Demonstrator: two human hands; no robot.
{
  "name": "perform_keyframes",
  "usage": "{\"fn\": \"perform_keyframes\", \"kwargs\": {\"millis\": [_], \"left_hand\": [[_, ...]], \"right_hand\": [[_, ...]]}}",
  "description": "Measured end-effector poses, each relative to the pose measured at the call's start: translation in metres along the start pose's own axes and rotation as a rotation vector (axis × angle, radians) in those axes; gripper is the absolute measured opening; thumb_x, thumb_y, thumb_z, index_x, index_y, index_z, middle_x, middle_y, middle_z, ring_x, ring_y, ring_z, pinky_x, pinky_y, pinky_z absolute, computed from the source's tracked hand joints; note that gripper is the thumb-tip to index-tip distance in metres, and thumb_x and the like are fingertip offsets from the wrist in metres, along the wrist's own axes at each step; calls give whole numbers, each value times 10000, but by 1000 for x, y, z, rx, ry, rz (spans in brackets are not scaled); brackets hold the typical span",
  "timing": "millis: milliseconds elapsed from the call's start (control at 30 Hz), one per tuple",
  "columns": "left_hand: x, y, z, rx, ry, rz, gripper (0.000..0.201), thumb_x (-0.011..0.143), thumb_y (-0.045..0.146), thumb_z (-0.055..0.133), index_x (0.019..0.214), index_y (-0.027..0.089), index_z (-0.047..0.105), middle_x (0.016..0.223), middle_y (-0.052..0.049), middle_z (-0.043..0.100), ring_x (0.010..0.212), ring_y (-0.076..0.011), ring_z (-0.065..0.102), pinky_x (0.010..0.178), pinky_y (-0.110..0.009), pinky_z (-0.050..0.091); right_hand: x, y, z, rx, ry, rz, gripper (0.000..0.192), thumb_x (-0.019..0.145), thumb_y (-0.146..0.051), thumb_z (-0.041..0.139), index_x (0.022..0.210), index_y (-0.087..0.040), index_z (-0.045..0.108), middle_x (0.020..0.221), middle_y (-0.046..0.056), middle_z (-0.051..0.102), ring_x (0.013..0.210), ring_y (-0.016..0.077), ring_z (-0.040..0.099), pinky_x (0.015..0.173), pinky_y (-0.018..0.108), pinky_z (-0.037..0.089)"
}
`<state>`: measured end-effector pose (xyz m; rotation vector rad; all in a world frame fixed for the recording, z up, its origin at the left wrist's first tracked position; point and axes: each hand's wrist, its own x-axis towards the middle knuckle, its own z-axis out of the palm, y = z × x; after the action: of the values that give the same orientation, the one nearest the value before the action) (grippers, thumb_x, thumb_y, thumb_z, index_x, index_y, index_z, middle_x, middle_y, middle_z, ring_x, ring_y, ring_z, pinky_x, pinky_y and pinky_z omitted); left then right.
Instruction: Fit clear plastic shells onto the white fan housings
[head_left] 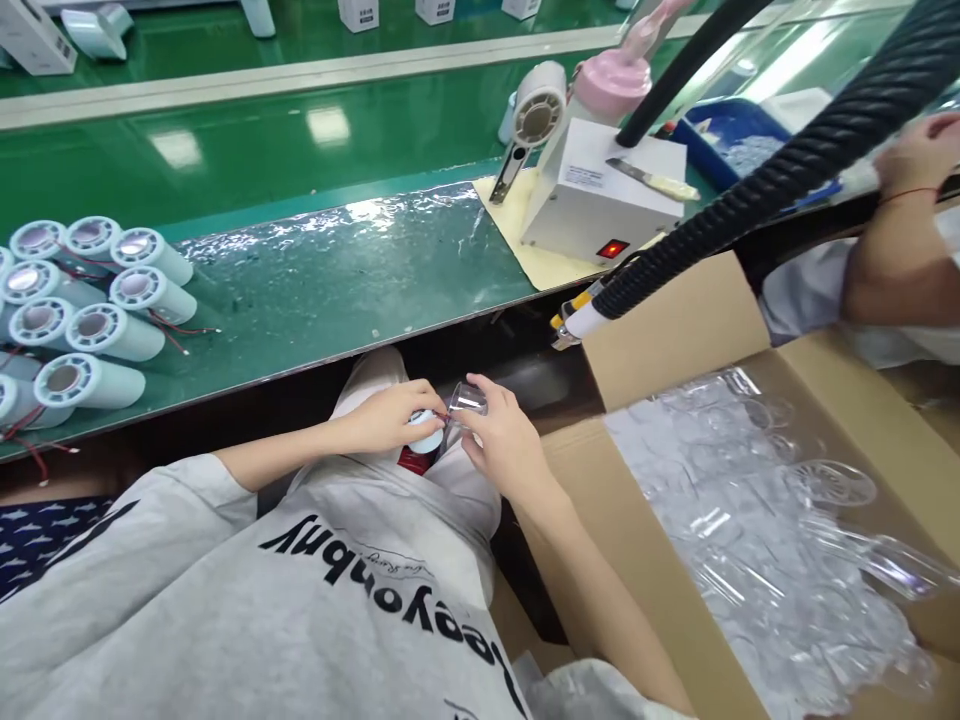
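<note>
In my lap, below the bench edge, my left hand [390, 415] grips a small white cylinder part [426, 438] with red wires at its end. My right hand [504, 440] holds a clear plastic cup-shaped piece [468, 400] right against that cylinder. Both hands meet over my grey shirt. Part of the cylinder is hidden by my fingers.
Several white cylinders with red wires [90, 320] lie on the green bench [337, 270] at left. A white box with a red switch [600, 205] and a black corrugated hose [787, 170] stand at right. An open carton [675, 330] holds clear plastic pieces [757, 540]. Another person's arm [892, 250] is far right.
</note>
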<state>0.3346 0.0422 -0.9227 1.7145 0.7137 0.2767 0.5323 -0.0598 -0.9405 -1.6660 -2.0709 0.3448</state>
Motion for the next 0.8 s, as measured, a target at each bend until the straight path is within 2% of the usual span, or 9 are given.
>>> {"fn": "perform_keyframes", "kwargs": {"millis": [67,133,200,267,367,433,533,667,800], "left_hand": [[-5,0,-3,227,36,143,178,891,337,657,959,201,749,1006,-73,657,963,-224,600,891,-335,473],[-7,-1,-7,253,57,202,199,894,362,678,995,197,728,1004,-73,659,965,-227,606,891,-337,473],[-5,-3,-10,208,80,245,270,872,415,736,1020,190,716,1000,-73,669,936,-219,610,868,-325,480],[-2,-5,-13,164,97,281,393,817,491,802,1049,185,724,1007,-79,675,924,-219,612,866,-328,487],[2,-10,-15,121,91,304,581,701,580,875,1117,193,754,1012,-82,658,928,-224,607,888,-350,501],[3,-15,-14,110,97,321,652,666,603,890,1175,214,763,1012,-79,626,942,-227,603,895,-368,517],[3,-26,-14,106,116,401,671,663,584,900,1226,246,764,1132,-106,588,1045,-254,605,975,-434,532],[5,-33,-16,114,-78,453,601,733,470,889,1283,279,738,1432,-154,516,1194,-288,613,1076,-495,511],[6,-26,-18,55,-233,440,617,816,333,825,1404,281,644,1424,-142,617,1304,-301,603,1131,-480,475]], "right_hand": [[3,3,-4,192,-120,8,218,816,-96,682,957,-240,765,1465,133,516,1229,365,592,978,562,582],[4,4,-7,401,-189,50,105,874,-231,716,966,-240,767,1455,122,504,1263,337,591,1054,539,547],[4,3,-7,568,-194,113,150,925,-370,697,954,-241,765,1388,116,540,1274,308,589,1106,508,507],[3,1,-4,668,-159,194,252,945,-464,663,898,-235,759,1267,111,589,1229,288,608,1081,474,514],[0,-5,-2,702,-74,297,344,901,-555,696,808,-225,734,1186,108,599,1082,269,645,898,402,575],[-3,-11,-4,674,7,322,345,882,-541,723,762,-218,709,1178,106,592,988,248,653,815,374,572],[-6,-19,-10,654,109,309,331,909,-448,700,688,-207,646,1121,91,602,920,223,656,834,377,556],[-7,-20,-11,820,154,360,335,884,-351,698,603,-204,589,1022,70,642,985,252,689,831,376,560],[-7,-12,-4,1037,237,429,346,851,-337,748,558,-215,610,966,50,718,1007,269,727,876,408,585]]}}
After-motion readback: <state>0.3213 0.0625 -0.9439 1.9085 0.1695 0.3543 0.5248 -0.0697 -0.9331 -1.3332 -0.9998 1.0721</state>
